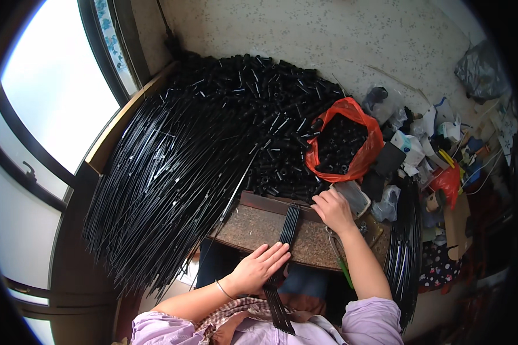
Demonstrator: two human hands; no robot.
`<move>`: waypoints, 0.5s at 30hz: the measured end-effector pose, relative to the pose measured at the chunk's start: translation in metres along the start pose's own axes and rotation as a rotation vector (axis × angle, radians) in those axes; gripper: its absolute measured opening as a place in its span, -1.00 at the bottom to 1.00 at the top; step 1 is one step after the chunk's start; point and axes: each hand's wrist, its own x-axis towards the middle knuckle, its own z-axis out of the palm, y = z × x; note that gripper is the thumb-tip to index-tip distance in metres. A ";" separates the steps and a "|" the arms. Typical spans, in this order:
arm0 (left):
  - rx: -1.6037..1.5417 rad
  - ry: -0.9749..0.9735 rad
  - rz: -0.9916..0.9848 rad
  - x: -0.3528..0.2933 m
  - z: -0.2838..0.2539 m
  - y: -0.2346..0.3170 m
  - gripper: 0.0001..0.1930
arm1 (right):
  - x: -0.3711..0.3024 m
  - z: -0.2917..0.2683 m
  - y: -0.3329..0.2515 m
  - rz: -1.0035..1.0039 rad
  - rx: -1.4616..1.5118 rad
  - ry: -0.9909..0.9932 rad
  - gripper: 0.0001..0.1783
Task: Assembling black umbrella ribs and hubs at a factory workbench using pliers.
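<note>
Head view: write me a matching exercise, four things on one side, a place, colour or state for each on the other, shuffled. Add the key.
Things:
1. Left hand
2. Right hand
3. Bag of small black parts
4. Pliers-like tool

Descriptions:
A. Next to the grey box
B. Green-handled
C. Laid over thin black rods
D. Red and open

Pairs: 1-C, 2-A, 3-D, 4-B

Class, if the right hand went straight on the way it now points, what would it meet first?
The right hand would probably meet the near edge of the pile of short black tubes first, though depth is unclear in this view.
</note>
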 end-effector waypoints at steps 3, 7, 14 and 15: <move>-0.010 0.022 0.027 0.003 0.002 -0.002 0.01 | -0.028 -0.008 0.016 -0.115 -0.078 -0.033 -0.80; 0.042 0.004 0.049 0.000 0.004 -0.006 0.02 | -0.028 -0.003 0.000 0.082 0.022 -0.088 -0.79; -0.011 -0.020 0.086 0.002 -0.003 -0.004 -0.01 | -0.002 0.027 -0.012 0.290 0.322 -0.101 -0.81; -0.007 -0.018 0.092 0.003 -0.001 -0.004 -0.01 | -0.002 0.028 -0.011 0.361 0.319 -0.120 -0.79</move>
